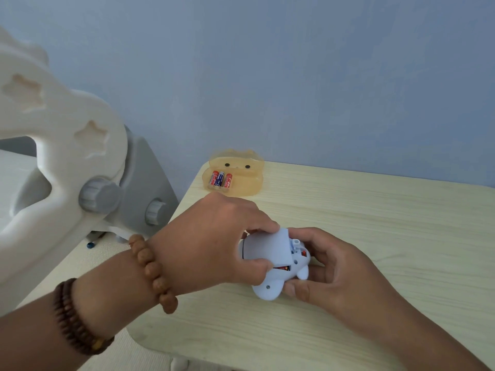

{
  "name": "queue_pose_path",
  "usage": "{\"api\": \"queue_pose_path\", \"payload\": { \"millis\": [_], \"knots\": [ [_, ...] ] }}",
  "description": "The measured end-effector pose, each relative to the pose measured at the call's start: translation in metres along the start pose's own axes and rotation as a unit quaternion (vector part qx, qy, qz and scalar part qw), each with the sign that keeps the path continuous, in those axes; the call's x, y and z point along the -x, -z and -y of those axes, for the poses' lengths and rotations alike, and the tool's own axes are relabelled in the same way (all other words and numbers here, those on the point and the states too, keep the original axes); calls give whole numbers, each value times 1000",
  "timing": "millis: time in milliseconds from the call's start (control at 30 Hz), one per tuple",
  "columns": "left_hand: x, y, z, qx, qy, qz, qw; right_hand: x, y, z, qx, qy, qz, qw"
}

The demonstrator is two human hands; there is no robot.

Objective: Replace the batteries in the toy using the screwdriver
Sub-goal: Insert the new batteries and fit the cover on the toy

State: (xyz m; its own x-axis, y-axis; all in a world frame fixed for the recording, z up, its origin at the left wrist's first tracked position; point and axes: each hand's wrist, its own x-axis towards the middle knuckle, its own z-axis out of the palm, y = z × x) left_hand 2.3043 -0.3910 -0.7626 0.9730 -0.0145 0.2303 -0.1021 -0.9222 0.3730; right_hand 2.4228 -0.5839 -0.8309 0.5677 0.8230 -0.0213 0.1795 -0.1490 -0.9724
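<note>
A pale blue plastic toy (270, 286) lies belly-up on the light wooden table (375, 236). My left hand (214, 242) pinches its battery cover (270, 247) between thumb and fingers, the cover tilted over the compartment. A red battery (282, 269) shows under the cover's edge. My right hand (329, 271) grips the toy from the right side, fingers curled under it. No screwdriver is in view.
A translucent yellow tray (246, 183) with a face on it stands at the table's far left edge, holding three batteries (221, 179). A large white and grey plastic fence piece (67, 162) stands left of the table. A blue wall is behind.
</note>
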Motion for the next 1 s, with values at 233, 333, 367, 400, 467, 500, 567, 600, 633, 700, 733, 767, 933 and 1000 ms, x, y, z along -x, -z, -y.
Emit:
{"api": "queue_pose_path", "payload": {
  "millis": [233, 333, 367, 400, 467, 500, 567, 600, 633, 700, 733, 767, 933, 1000],
  "knots": [
    [2, 6, 0, 23, 16, 22, 999, 2, -1, 3, 14, 1, -3, 1000],
    [1, 8, -2, 27, 29, 29, 999, 2, -1, 3, 6, -2, 7, 1000],
    [1, 8, -2, 26, 31, 32, 999, 2, 0, 4, 1, -2, 16, 1000],
    [0, 8, -3, 24, 34, 34, 999, 2, 1, 4, -5, -1, 27, 1000],
    [0, 8, -4, 26, 40, 35, 998, 2, 4, 6, -31, 5, 46, 998],
    [0, 8, -4, 27, 44, 31, 998, 2, 4, 8, -51, 6, 45, 998],
    [2, 8, -6, 31, 51, 21, 998, 0, 3, 9, -84, 2, 24, 996],
    [2, 7, -6, 34, 53, 16, 998, -1, 2, 10, -99, -5, 10, 995],
    [2, 6, -7, 35, 54, 13, 998, -2, 0, 11, -116, -14, -2, 993],
    [1, 4, -6, 33, 56, 10, 998, -5, -3, 14, -146, -28, -20, 989],
    [0, 4, -6, 31, 56, 9, 998, -6, -5, 15, -159, -33, -28, 986],
    [-1, 3, -6, 29, 56, 7, 998, -7, -6, 16, -167, -37, -36, 985],
    [-2, 1, -5, 34, 54, 1, 998, -8, -7, 17, -172, -46, -46, 983],
    [-2, 1, -5, 28, 50, -2, 998, -7, -7, 16, -174, -46, -48, 982]
  ]
}}
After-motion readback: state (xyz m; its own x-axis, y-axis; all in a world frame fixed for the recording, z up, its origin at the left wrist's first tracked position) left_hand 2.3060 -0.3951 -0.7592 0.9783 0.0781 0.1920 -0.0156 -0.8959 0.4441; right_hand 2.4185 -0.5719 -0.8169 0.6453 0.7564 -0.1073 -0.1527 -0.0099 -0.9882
